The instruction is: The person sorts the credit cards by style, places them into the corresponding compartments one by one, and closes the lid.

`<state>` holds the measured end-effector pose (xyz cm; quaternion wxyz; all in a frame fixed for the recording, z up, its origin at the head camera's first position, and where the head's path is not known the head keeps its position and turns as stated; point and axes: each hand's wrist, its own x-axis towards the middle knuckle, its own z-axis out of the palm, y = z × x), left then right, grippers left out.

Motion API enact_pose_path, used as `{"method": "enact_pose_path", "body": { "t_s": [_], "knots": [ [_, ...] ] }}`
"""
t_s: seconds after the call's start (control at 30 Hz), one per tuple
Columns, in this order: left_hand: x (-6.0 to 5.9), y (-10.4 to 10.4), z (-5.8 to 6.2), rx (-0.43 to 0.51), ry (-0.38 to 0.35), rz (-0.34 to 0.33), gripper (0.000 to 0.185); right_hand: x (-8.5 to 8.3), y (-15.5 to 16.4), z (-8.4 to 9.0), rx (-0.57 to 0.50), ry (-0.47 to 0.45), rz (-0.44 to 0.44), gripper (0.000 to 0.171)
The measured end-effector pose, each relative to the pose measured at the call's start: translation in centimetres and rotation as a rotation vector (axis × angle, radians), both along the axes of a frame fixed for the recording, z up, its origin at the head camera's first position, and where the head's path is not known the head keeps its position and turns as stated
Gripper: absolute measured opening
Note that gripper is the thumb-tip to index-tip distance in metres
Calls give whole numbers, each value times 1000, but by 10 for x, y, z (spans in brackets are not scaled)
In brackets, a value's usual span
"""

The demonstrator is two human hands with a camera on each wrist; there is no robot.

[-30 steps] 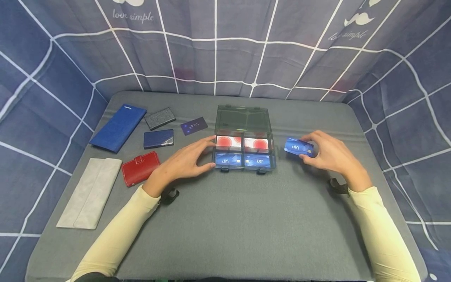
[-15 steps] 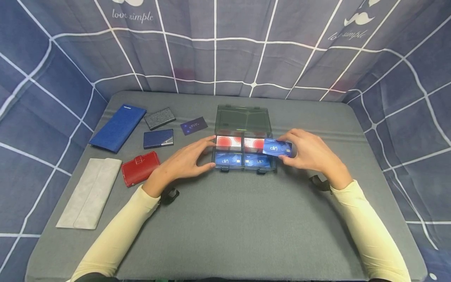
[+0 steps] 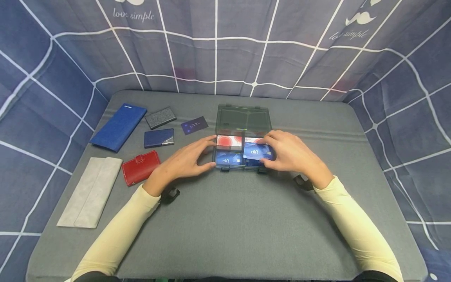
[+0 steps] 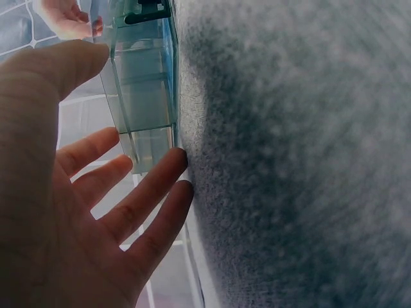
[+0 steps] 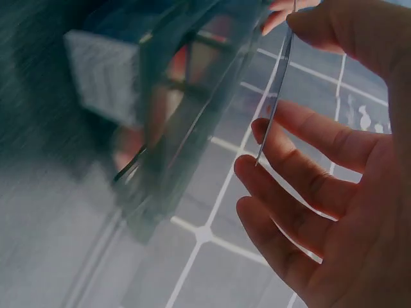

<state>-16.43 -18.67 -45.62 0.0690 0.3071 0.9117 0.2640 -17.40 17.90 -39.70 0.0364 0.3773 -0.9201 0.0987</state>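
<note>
My right hand (image 3: pixel 290 152) pinches a blue VIP card (image 3: pixel 256 150) by its edges, between thumb and fingertips. In the head view the card overlaps the right-hand compartments of a green see-through plastic box (image 3: pixel 243 117), whose lid lies back. The right wrist view shows the card edge-on, apart from the box's side. Red-and-white cards (image 3: pixel 229 141) lie in the box's back row, and another blue VIP card (image 3: pixel 228 159) lies front left. My left hand (image 3: pixel 186 159) is spread at the box's left side, with thumb and fingertips right at its wall.
On the left of the grey table (image 3: pixel 225 235) lie a blue long wallet (image 3: pixel 118 127), a grey card case (image 3: pixel 160 118), a navy card case (image 3: pixel 159 138), a red wallet (image 3: pixel 140 167) and a light grey envelope wallet (image 3: pixel 89 192). A dark card (image 3: pixel 194 125) lies left of the box.
My right hand has carried the blue VIP card leftward from the bare table right of the box to over its right compartments. My left hand has stayed at the box.
</note>
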Motion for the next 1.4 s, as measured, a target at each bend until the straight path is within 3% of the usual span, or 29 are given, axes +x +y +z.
{"method": "enact_pose_path", "body": {
  "t_s": [0.2, 0.67, 1.4],
  "knots": [
    [0, -1, 1, 9, 1, 3, 76, 0, -23, 2, 13, 16, 43, 53],
    [-1, 0, 1, 8, -9, 6, 75, -3, -57, -11, 52, 51, 116, 51],
    [0, 1, 0, 16, 0, 0, 73, -3, -81, -24, 72, 101, 150, 54]
  ]
}}
